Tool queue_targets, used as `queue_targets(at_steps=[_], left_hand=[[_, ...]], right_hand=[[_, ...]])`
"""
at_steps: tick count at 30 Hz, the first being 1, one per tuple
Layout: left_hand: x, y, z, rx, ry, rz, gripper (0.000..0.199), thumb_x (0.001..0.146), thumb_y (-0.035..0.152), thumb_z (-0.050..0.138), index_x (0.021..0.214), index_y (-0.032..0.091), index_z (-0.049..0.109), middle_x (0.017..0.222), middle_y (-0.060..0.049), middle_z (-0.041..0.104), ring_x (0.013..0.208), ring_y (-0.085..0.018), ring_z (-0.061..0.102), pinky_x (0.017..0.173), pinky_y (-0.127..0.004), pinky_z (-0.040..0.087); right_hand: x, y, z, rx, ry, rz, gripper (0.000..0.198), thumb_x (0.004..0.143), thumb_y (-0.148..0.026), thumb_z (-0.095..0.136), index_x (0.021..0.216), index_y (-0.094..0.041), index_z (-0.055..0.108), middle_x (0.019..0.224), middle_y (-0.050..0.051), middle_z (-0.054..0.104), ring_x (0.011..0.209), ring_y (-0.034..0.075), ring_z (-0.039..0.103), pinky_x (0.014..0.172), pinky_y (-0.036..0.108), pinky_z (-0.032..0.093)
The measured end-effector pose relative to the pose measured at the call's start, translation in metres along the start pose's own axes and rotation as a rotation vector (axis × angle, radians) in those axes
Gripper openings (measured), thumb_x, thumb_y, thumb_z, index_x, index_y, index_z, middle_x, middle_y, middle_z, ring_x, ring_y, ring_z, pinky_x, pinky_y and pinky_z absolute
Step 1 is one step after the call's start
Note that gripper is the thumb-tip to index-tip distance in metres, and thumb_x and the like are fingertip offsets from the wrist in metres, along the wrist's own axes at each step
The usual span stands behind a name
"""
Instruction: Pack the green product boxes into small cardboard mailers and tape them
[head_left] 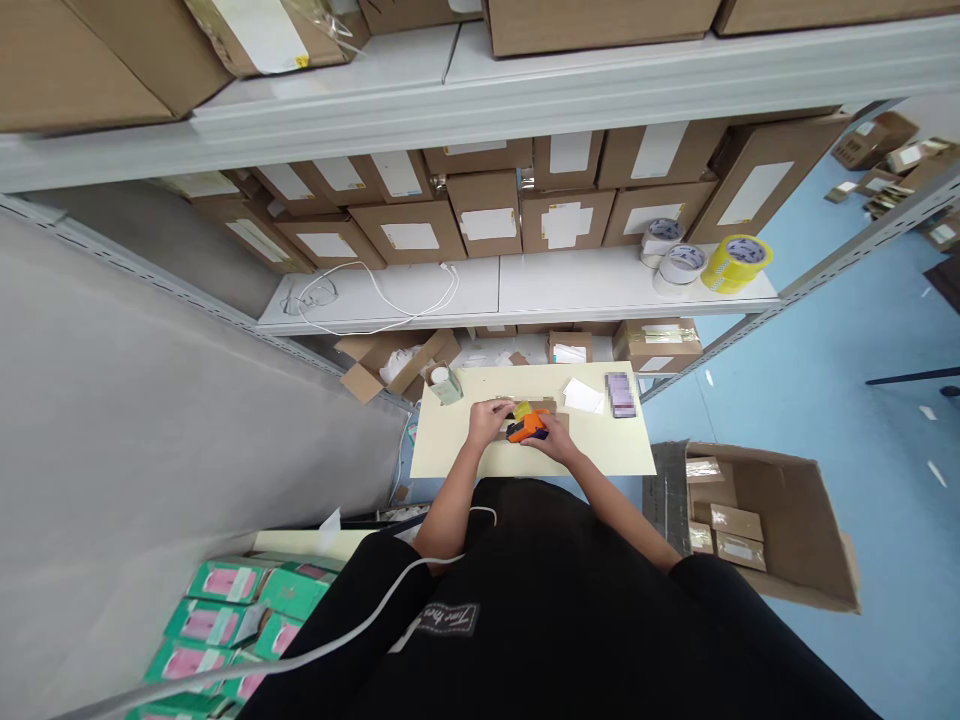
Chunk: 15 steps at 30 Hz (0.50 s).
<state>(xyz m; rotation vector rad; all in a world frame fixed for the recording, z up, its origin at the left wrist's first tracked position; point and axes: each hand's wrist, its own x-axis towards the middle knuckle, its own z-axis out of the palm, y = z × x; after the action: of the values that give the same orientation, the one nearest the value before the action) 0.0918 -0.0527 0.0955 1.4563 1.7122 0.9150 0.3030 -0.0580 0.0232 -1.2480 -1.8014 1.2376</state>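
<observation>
My right hand (553, 441) grips an orange and dark tape dispenser (527, 428) above the pale yellow table (450, 450). Yellow packing tape (523, 409) shows at the dispenser's far side. Close against that tape, my left hand (490, 418) has its fingertips pinched together on what looks like its edge. Beneath both hands lies a brown cardboard piece or flat box (561, 424), mostly covered by them. White cards (583, 395) lie to the right of it, beside a stack of purple packets (621, 395). At the table's back left stands a small green and white open box (444, 384).
A shelf (570, 285) behind the table bears labelled cartons (487, 215), tape rolls (736, 264) and a white cable (382, 290). An open carton (787, 500) with small boxes stands at right. Green boxes (202, 625) are stacked at lower left. A white cord (360, 625) crosses my left arm.
</observation>
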Motion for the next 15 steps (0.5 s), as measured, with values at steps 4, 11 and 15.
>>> queue_targets(at_steps=[4,11,15], left_hand=[[-0.006,0.019,-0.015,0.018,0.032,0.082,0.014,0.091,0.028,0.072,0.09,0.024,0.085,0.097,-0.004,0.084,0.09,-0.023,0.079,0.086,-0.033,0.062],[-0.011,0.06,-0.041,0.136,0.042,0.309,0.014,0.093,0.026,0.071,0.088,0.026,0.085,0.091,-0.004,0.083,0.086,-0.022,0.077,0.089,-0.035,0.06],[-0.015,0.076,-0.046,0.069,0.082,0.301,0.017,0.093,0.03,0.07,0.086,0.025,0.084,0.09,-0.004,0.083,0.086,-0.022,0.077,0.087,-0.035,0.061]], right_hand=[[-0.002,-0.014,-0.005,0.043,0.008,-0.059,0.062,0.073,-0.071,0.084,0.11,-0.023,0.07,0.103,0.01,0.071,0.099,0.032,0.065,0.095,0.049,0.052],[0.002,-0.043,-0.014,0.058,0.054,-0.09,0.064,0.074,-0.069,0.084,0.116,-0.024,0.067,0.096,0.007,0.072,0.087,0.028,0.065,0.085,0.041,0.053],[0.003,-0.057,-0.018,0.111,0.079,-0.097,0.064,0.07,-0.069,0.086,0.112,-0.023,0.069,0.095,0.007,0.072,0.088,0.029,0.066,0.085,0.042,0.054]])
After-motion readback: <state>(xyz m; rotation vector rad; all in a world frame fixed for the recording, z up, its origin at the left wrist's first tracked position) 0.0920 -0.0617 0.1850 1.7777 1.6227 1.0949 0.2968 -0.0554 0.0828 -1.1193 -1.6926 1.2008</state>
